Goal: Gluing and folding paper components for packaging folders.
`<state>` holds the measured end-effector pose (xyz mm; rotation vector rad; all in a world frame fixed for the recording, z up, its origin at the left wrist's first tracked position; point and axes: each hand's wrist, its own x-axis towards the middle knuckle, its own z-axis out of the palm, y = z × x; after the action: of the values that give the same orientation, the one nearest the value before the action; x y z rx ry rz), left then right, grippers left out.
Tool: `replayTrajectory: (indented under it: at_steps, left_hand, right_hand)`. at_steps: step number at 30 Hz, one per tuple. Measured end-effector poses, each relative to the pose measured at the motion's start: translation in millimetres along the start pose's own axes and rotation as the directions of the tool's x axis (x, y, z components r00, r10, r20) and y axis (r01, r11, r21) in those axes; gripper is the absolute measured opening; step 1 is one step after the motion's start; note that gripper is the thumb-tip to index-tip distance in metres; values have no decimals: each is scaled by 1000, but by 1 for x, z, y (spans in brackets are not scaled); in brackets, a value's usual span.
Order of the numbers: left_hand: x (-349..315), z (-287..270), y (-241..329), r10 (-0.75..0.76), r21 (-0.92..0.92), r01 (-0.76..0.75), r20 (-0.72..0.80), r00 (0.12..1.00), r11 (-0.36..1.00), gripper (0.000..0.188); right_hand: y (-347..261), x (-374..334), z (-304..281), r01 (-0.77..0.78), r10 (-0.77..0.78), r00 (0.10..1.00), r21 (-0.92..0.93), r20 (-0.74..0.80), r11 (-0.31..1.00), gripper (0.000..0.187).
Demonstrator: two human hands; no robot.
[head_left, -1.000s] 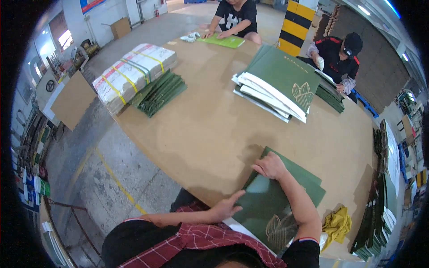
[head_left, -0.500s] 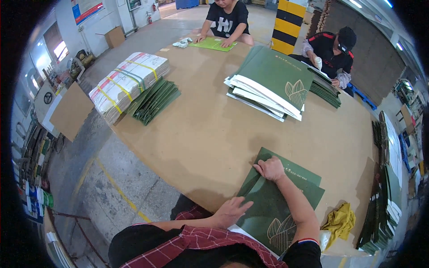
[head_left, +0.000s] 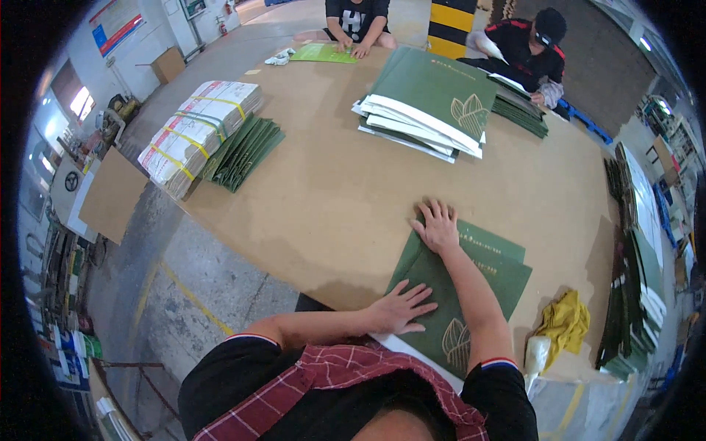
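A flat, dark green paper bag [head_left: 482, 288] with a gold leaf outline lies on the table before me. Beneath it another green piece [head_left: 494, 241] sticks out at the far side. My right hand [head_left: 439, 226] presses on the far left corner, palm down, fingers spread. Nearer to me, my left hand [head_left: 403, 309] rests across the bag's left edge, its fingers also stretched apart. Neither hand grips anything. A white strip [head_left: 419, 350] shows along the near edge, partly covered by my apron and arm.
Beyond stands a stack of green pieces [head_left: 434, 95] with white edges. Left are folded green bags [head_left: 243, 153] beside a strapped white bundle [head_left: 198, 136]. A yellow cloth [head_left: 565, 323] and white bottle [head_left: 537, 354] lie right. Two people work at the far side.
My right hand has gone from closed fingers at the far edge to lying flat and spread. My left hand has moved right, onto the bag. The view has tilted slightly.
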<state>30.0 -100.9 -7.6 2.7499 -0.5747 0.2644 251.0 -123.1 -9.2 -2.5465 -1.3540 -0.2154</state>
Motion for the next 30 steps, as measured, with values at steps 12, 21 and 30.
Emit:
replayTrajectory:
  at_steps: [12, 21, 30]
  left_hand:
    - [-35, -19, -3, -176, 91, 182, -71, 982, 979, 58]
    - [-38, -5, 3, -209, 69, 203, 87, 974, 977, 60]
    - [-36, -13, -11, -285, 218, 263, 75, 955, 940, 59]
  right_hand:
    - [5, -136, -106, -701, 730, 629, 210, -268, 681, 59]
    - [44, -106, -83, -830, 827, 546, -51, 134, 556, 40]
    - [40, -68, -77, -816, 818, 573, -62, 48, 575, 42]
